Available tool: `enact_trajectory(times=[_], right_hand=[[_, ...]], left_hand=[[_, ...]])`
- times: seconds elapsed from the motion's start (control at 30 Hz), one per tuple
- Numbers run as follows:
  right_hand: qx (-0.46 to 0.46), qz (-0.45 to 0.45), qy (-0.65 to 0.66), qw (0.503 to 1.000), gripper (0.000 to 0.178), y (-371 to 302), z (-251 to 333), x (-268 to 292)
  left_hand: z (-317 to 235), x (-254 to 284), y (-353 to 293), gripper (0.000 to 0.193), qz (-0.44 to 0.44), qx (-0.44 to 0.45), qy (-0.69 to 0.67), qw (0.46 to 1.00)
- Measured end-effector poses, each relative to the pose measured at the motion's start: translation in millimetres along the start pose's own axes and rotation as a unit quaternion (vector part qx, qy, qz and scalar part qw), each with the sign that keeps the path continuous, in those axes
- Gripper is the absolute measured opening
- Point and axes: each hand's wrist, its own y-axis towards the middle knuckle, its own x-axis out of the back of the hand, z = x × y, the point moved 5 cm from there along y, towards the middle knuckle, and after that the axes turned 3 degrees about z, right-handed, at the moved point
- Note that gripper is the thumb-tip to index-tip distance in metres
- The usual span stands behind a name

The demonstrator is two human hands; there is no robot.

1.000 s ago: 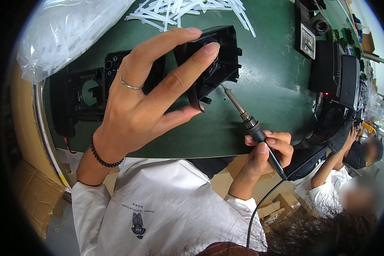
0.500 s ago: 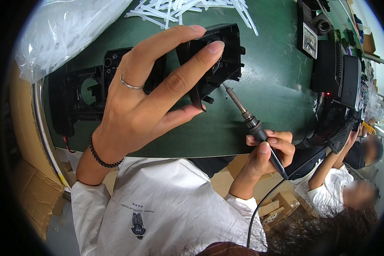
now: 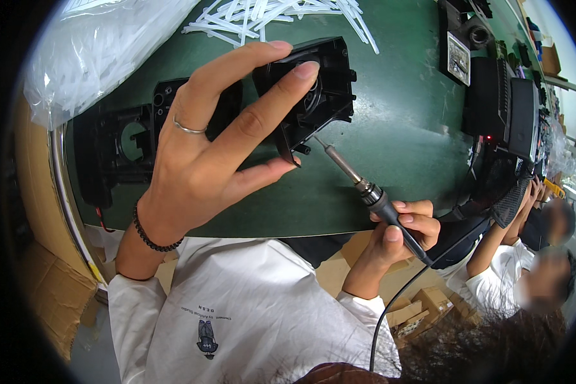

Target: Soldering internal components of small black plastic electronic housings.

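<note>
soldering iron (image 3: 376, 197) has shifted left, pinched by right fingers (image 3: 393, 238); left fingers (image 3: 253, 121) grip black housing (image 3: 333, 72); bag (image 3: 48, 105) contains tubes (image 3: 118, 54).

A printed white shirt (image 3: 249, 301), black beaded bracelet (image 3: 145, 236) and silver ring (image 3: 188, 129) are worn.

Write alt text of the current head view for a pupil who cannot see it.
A left hand holds a black plastic housing over a green tabletop, while the right hand holds a soldering iron with its tip close to the housing's lower edge. White tubes lie beyond.
</note>
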Motion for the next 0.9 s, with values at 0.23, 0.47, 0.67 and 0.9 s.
enact_trajectory(times=[0.23, 0.47, 0.67, 0.9], right_hand=[[-0.002, 0.035, -0.024, 0.999, 0.035, -2.2, -0.8, -0.3], [0.018, 0.037, -0.058, 0.998, 0.035, -2.5, -1.9, 1.5], [0.016, 0.035, -0.048, 0.998, 0.034, -2.7, -2.6, 0.1], [0.016, 0.037, -0.053, 0.998, 0.034, -3.6, -1.9, -0.2]], left_hand=[[2.7, -0.7, 0.5, 0.084, -0.009, -0.003, -0.006, 1.000], [3.6, -1.7, 0.3, 0.084, -0.009, -0.004, -0.008, 1.000], [4.0, -0.9, 0.9, 0.083, -0.015, -0.012, -0.022, 1.000], [3.2, -0.3, 1.0, 0.083, -0.006, -0.012, -0.007, 1.000]])
